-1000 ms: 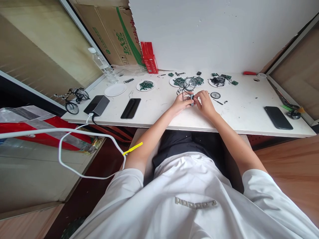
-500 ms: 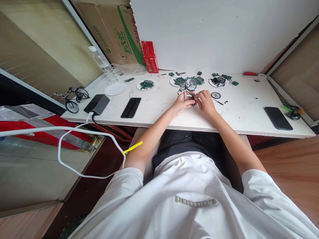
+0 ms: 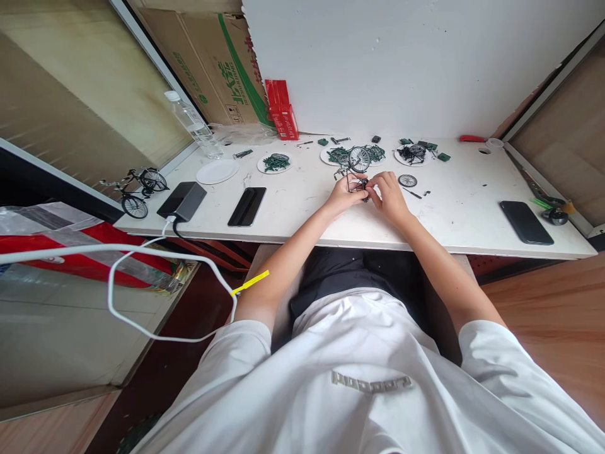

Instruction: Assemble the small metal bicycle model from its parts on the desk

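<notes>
Near the table's front edge, my left hand is closed around the frame of a small model bicycle, whose spoked wheel points away from me. The fingertips of my right hand pinch at the dark end of the same model, touching my left fingers. What small part lies between those fingertips is too small to make out. A loose spoked wheel lies right of my right hand, with a thin dark rod below it. Behind the hands is a plate of green parts.
Plates with green parts and black parts stand at the back, beside a bare white plate. A finished-looking model bicycle, a grey box and a phone are left; another phone is right. A white cable loops at left.
The whole view has shifted slightly. Both hands keep their hold at the model bicycle, with hardly any visible movement.
</notes>
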`<state>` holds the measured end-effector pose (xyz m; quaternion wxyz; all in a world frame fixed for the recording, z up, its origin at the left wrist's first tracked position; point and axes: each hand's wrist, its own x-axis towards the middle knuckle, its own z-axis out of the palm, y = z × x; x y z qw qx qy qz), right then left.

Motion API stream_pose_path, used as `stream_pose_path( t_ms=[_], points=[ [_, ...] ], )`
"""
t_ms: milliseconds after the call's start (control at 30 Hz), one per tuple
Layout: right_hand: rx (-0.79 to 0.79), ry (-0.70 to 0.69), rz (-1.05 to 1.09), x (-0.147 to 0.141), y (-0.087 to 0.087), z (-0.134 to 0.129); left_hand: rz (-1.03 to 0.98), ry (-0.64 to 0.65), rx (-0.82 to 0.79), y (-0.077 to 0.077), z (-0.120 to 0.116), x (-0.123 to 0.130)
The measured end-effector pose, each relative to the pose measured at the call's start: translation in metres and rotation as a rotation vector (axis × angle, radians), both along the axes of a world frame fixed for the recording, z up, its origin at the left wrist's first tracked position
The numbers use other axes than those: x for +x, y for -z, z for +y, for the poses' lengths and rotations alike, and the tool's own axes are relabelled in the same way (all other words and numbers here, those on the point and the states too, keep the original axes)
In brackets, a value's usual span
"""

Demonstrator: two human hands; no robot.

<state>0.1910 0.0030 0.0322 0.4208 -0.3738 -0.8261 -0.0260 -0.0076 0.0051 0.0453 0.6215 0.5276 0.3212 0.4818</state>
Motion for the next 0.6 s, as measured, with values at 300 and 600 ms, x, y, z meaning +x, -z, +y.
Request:
stream_pose_path(
  t_ms=[300,600],
  points=[
    [-0.062,-0.021,0.118,-0.0024,-0.0003,-0.0029,0.016,0.003,-0.015,-0.0046,-0.0031,-0.0012],
    [-0.197,-0.116,0.326,-0.0013,0.0046,0.0008,0.029,-0.013,-0.022,-0.0008,-0.0014,-0.0005]
  ],
)
